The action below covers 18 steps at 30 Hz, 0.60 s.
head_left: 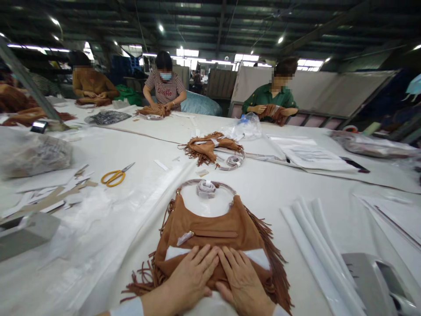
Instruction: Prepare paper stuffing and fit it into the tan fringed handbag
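A brown suede fringed handbag (210, 215) lies flat on the white table in front of me, its wrapped handle pointing away. My left hand (194, 270) and my right hand (238, 272) both rest flat on its lower part, fingers stretched out, fingertips nearly meeting. Under my fingers runs a white strip (258, 258) across the bag, its middle hidden by my hands. Above them is a zipper pocket (215, 234) with a wrapped pull. Inside the handle's loop sits a coiled, wrapped strap (206, 188). Fringe spreads from both sides of the bag.
Yellow-handled scissors (113, 177) and card scraps (49, 197) lie to the left. A second fringed bag (213, 147) is farther ahead. Folded plastic sheets (319, 245) and a grey device (375, 281) are at right. Three co-workers handle brown pieces across the table.
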Motion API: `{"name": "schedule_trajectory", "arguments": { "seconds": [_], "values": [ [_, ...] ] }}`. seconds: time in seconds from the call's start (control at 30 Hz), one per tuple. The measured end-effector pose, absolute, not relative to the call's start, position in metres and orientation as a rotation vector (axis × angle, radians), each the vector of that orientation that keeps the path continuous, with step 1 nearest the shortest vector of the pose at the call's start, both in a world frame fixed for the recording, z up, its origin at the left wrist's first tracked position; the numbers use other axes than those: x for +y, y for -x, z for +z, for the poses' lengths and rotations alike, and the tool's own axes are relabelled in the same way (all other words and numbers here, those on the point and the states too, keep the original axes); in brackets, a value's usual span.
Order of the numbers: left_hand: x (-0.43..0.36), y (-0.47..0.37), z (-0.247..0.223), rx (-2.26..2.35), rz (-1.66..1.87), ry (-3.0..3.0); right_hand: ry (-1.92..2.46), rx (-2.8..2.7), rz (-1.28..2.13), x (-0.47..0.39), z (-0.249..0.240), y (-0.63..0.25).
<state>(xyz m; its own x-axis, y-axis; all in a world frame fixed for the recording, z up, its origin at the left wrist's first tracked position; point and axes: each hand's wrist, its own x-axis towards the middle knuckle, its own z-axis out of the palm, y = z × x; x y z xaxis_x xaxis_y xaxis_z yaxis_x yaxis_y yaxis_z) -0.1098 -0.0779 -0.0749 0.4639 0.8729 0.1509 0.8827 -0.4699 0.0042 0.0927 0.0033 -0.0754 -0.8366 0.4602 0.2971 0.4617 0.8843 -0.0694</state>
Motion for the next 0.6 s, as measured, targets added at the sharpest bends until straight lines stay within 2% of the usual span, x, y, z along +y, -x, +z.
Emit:
{"name": "schedule_trajectory", "arguments": {
  "seconds": [0.1, 0.2, 0.27, 0.4, 0.6],
  "values": [
    [-0.079, 0.121, -0.084, -1.520, -0.196, 2.603, 0.783, -2.616, 0.505, 0.023, -0.052, -0.087],
    [-0.079, 0.122, -0.080, -1.503, -0.210, 2.588, 1.062, -2.250, 0.928, 0.070, -0.029, -0.060],
    [-0.078, 0.120, -0.077, -1.503, -0.209, 2.580, 1.248, -2.115, 0.949, 0.107, -0.023, -0.030],
    [-0.076, 0.119, -0.079, -1.526, -0.204, 2.563, 1.328, -2.131, 1.028, 0.158, -0.039, 0.029],
    [-0.077, 0.120, -0.077, -1.558, -0.222, 2.579, 1.363, -2.187, 1.099, 0.166, -0.059, 0.053]
  ]
}}
